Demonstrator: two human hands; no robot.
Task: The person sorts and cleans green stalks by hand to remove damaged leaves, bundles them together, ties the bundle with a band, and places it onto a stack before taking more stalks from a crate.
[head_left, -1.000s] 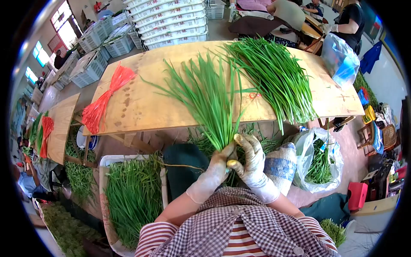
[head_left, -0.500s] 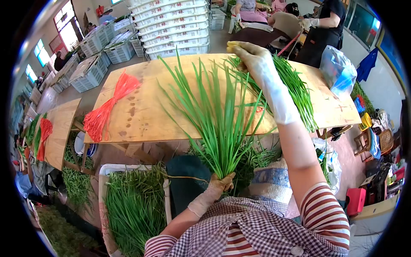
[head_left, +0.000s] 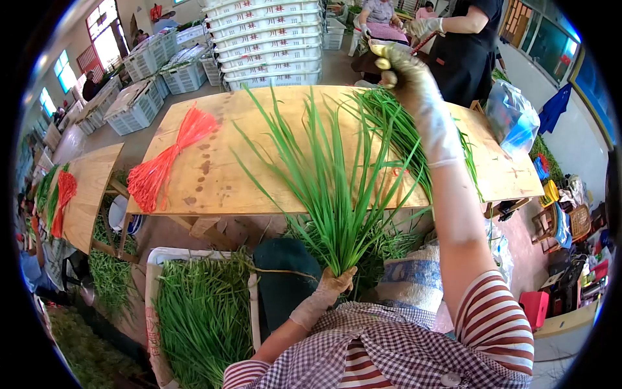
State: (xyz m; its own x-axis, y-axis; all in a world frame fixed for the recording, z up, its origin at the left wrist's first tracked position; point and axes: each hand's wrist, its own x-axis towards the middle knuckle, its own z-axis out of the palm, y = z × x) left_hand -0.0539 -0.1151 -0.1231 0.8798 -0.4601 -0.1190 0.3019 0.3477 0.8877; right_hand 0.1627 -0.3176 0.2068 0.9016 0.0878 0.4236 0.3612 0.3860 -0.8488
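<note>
My left hand, in a thin pale glove, is closed around the lower ends of a bunch of long green chives. The leaves fan up and away from me, over the near table edge. My right hand, also gloved, is raised high above the far right of the table. Its fingers are curled in, with yellowish tips; what they hold, if anything, cannot be made out. Behind and below it, a pile of chives lies on the wooden table. A bundle of red plastic ties lies at the table's left.
A white crate of greens stands at my left, beside my knee. A woven sack sits at my right. Stacked white crates rise behind the table. A plastic bag rests at its right end; a person in black stands beyond.
My right hand has moved a little to the right, and its fingers have curled in more. My left hand still grips the chives, whose leaves have spread slightly.
</note>
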